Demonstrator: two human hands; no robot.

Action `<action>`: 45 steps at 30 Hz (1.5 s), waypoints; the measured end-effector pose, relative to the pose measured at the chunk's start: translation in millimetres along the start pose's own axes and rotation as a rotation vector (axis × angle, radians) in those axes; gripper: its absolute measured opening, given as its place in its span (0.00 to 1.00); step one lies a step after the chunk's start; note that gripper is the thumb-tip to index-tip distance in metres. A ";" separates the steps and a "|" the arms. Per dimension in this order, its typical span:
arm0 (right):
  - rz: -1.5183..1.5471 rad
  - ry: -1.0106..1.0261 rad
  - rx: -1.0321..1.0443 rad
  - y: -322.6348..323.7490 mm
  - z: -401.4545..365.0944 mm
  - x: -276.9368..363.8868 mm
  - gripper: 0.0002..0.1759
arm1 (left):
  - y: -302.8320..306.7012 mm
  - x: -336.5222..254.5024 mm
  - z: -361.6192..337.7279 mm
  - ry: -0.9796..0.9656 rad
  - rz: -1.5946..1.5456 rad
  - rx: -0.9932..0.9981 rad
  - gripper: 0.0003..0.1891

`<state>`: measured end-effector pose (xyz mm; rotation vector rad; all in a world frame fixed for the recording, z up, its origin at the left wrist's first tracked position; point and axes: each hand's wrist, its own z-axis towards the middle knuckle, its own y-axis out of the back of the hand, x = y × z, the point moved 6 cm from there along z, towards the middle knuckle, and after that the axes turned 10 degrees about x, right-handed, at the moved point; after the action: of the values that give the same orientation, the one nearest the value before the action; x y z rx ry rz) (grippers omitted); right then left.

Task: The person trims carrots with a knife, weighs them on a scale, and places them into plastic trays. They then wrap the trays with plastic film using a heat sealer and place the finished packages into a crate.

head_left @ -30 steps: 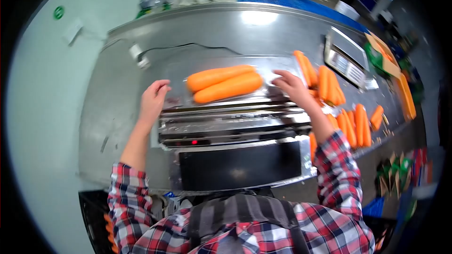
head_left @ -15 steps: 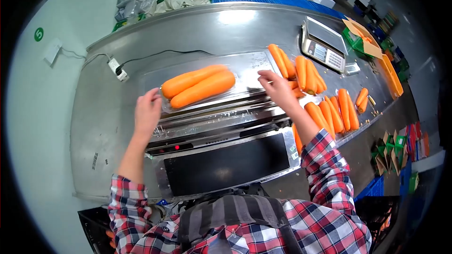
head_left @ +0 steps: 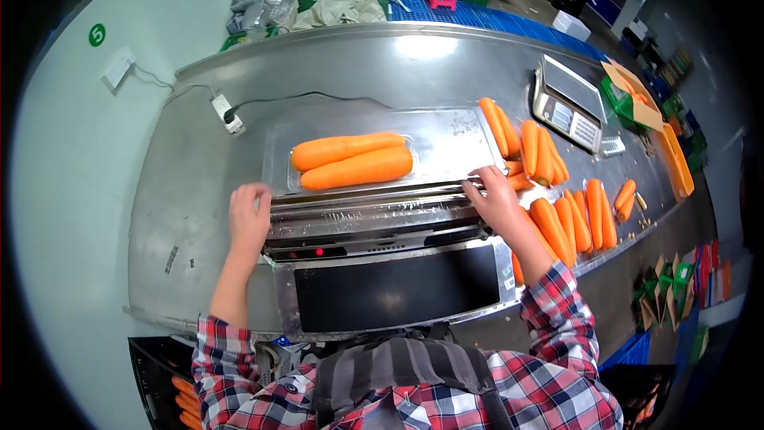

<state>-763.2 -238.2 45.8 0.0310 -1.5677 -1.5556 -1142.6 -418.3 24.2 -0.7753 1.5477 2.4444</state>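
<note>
Two large carrots (head_left: 354, 161) lie side by side in a clear tray on the metal top of a wrapping machine (head_left: 446, 131). Near the left end of the machine's roller bar (head_left: 366, 219), my left hand (head_left: 251, 211) has its thumb and fingertips brought together. My right hand (head_left: 495, 197) is at the bar's right end, also with thumb and fingers pinched. Clear film seems to run along the bar, but whether either pinch holds it is too fine to see. A black heating plate (head_left: 394, 291) lies on the near side of the bar.
Several carrots (head_left: 553, 227) lie right of the machine, some in trays. A weighing scale (head_left: 567, 103) stands behind them, near an open carton (head_left: 637, 99) and an orange crate (head_left: 672, 159). A power strip (head_left: 228, 114) with a black cable lies at the left.
Both hands have moved nearer the roller bar, the right one coming down from above the machine's top. The carrots now lie level and still. The camera view has shifted slightly.
</note>
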 end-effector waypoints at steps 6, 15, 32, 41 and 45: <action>-0.508 -0.003 -0.095 -0.3 -33.2 2.1 0.10 | 19.7 -36.8 -41.0 -0.064 0.416 -0.038 0.10; -0.477 -0.008 0.014 -39.8 -9.9 29.3 0.18 | 6.0 -42.9 -33.3 0.141 0.588 0.008 0.16; 0.696 -0.282 0.487 19.4 -26.5 30.8 0.10 | 42.6 2.7 -16.9 0.504 -0.743 0.502 0.09; 0.171 0.001 0.145 19.2 3.6 16.6 0.10 | 25.2 0.0 9.7 0.273 -0.823 0.358 0.08; -0.219 -0.030 -0.071 39.6 5.6 -6.3 0.11 | 25.5 17.9 6.7 0.294 -0.597 0.533 0.08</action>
<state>-741.0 -221.8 75.4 0.1438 -1.5731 -1.7882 -1170.1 -426.7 37.9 -1.2806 1.6374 1.4626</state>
